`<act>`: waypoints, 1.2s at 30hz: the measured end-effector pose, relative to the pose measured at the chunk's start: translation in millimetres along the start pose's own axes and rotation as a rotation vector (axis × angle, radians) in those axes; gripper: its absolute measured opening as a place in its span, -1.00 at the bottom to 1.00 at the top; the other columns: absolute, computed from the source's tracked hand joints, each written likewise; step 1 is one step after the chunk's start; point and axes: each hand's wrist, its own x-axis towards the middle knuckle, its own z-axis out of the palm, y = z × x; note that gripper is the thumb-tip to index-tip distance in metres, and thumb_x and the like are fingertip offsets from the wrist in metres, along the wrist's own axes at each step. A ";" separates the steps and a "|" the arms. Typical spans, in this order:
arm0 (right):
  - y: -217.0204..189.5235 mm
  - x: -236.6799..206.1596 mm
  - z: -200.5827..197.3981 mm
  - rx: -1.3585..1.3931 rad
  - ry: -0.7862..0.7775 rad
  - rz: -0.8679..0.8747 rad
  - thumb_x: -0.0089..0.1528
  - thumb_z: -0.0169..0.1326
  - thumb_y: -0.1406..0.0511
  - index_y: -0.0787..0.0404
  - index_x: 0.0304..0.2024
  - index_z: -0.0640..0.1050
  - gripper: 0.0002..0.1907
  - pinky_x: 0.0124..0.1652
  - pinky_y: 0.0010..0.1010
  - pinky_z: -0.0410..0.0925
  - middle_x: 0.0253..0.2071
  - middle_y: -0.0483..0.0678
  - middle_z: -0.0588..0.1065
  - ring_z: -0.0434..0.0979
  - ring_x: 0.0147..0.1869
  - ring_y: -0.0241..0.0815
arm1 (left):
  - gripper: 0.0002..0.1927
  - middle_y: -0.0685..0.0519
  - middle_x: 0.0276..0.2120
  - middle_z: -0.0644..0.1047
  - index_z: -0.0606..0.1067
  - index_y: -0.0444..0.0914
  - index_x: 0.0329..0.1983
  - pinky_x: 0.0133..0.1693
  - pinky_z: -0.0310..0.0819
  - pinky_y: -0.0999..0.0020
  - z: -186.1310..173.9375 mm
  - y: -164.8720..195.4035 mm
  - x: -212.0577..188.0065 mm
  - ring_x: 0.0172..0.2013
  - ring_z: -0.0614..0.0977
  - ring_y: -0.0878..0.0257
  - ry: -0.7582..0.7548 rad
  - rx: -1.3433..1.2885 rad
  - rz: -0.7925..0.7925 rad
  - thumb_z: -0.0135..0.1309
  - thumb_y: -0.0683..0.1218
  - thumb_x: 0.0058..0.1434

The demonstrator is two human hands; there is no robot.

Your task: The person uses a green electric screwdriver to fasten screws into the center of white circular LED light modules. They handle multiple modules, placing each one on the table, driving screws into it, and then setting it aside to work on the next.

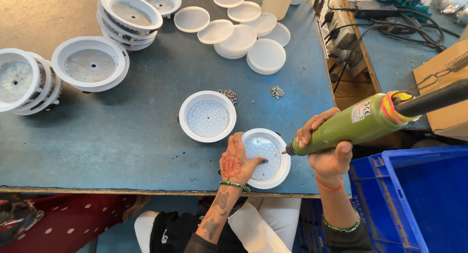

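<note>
The right hand [327, 146] wraps firmly around a green cylindrical electric screwdriver [353, 125], its bit tip just beside the rim of a round white-rimmed LED downlight [267, 158] at the near edge of the blue surface [122, 136], right of centre. The left hand [236, 163] lies flat on the lamp's studded panel, fingers spread, pinning rather than grasping it. The fitting looks light and rigid, probably slippery plastic, best steadied by its broad rim to spare the diodes. A second, matching LED downlight [207, 116] lies just beyond; small piles of metal screws [277, 91] sit behind them, and round white diffuser discs [243, 36] near the far edge.
</note>
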 end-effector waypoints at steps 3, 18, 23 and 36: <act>1.5 -0.2 -2.0 0.008 0.013 0.002 0.18 0.11 -0.31 0.28 -0.13 0.31 -0.20 -0.36 -0.37 0.33 -0.51 0.05 0.35 0.36 -0.49 -0.19 | -0.04 -0.12 0.09 0.41 0.26 -0.24 0.22 -0.11 0.56 0.08 5.2 -2.4 0.2 -0.12 0.65 -0.11 0.033 -0.009 0.043 0.48 0.10 -0.21; 13.3 -2.9 -2.0 0.041 -0.026 0.035 0.18 0.10 -0.29 0.27 -0.15 0.34 -0.24 -0.33 -0.33 0.35 -0.45 0.04 0.37 0.40 -0.41 -0.15 | -0.12 -0.15 0.08 0.42 0.28 -0.30 0.20 -0.10 0.57 0.09 9.5 -8.3 -1.9 -0.07 0.63 -0.14 0.100 -0.066 0.138 0.45 0.00 -0.15; 19.8 -2.6 -6.3 0.040 -0.028 0.044 0.17 0.10 -0.29 0.25 -0.16 0.35 -0.24 -0.36 -0.33 0.37 -0.47 0.04 0.39 0.42 -0.43 -0.17 | -0.11 -0.13 0.11 0.41 0.28 -0.30 0.19 -0.10 0.57 0.10 8.1 -6.4 -3.1 -0.09 0.64 -0.12 0.086 -0.057 0.113 0.47 0.02 -0.16; 25.0 -3.9 -10.6 0.044 -0.043 0.041 0.17 0.11 -0.28 0.27 -0.18 0.37 -0.25 -0.37 -0.35 0.36 -0.48 0.05 0.39 0.41 -0.46 -0.20 | -0.10 -0.15 0.10 0.42 0.27 -0.29 0.20 -0.12 0.58 0.12 13.3 -11.7 -2.8 -0.10 0.64 -0.11 0.112 -0.080 0.154 0.47 0.02 -0.16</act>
